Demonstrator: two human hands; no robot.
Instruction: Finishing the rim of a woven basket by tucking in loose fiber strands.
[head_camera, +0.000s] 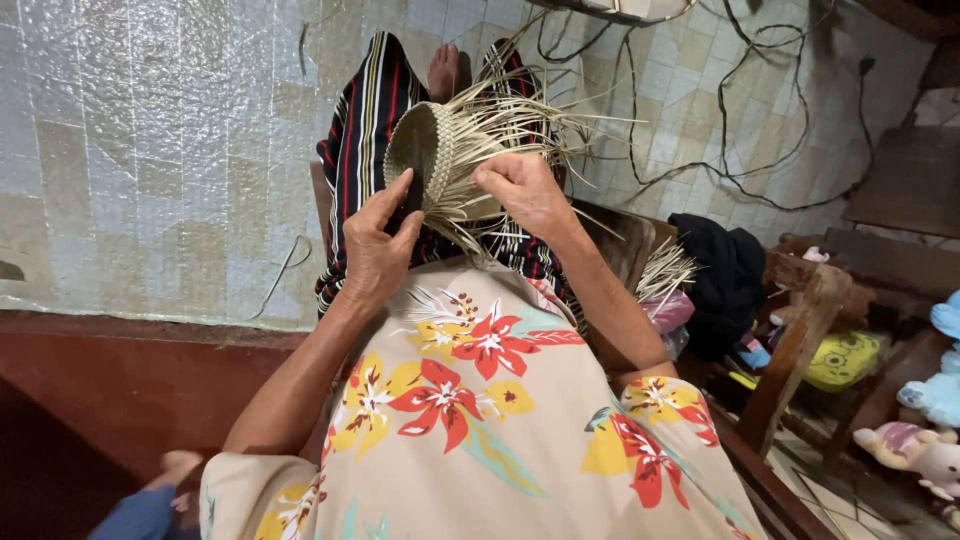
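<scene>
The person sits in a dark wooden chair (800, 330) over a floor of pale square tiles (160, 150), wearing a beige shirt printed with red and yellow flowers (480, 400) and a dark skirt with red and white stripes (360, 130) across the lap. Black cables (740, 150) trail loose over the tiles to the right, and a black bundle of cloth (720, 270) lies on the seat beside the person, next to a spare sheaf of pale straw strips (665, 270).

Held above the lap, between both hands, is the half-woven, round, pale straw basket (430, 150), its finished woven rim turned toward the left and a fan of loose, unwoven strands (520, 125) bristling off to the right.

The left hand (380, 240) wraps the woven rim, thumb raised along its edge and fingers curled behind it: a closed grip on the basket. The right hand (525, 190) has its fingers pressed down together on the loose strands near where the weave ends.

The likeliest trouble, as I judge it, lies in those free strands. If the right hand's pressure eases, the last crossings could spring open and the weave slacken. A strand bent too sharply may crack. The strands also splay widely, so the wrong one could be picked up, leaving a skipped crossing. A slackened left grip would let the basket slip into the lap.
</scene>
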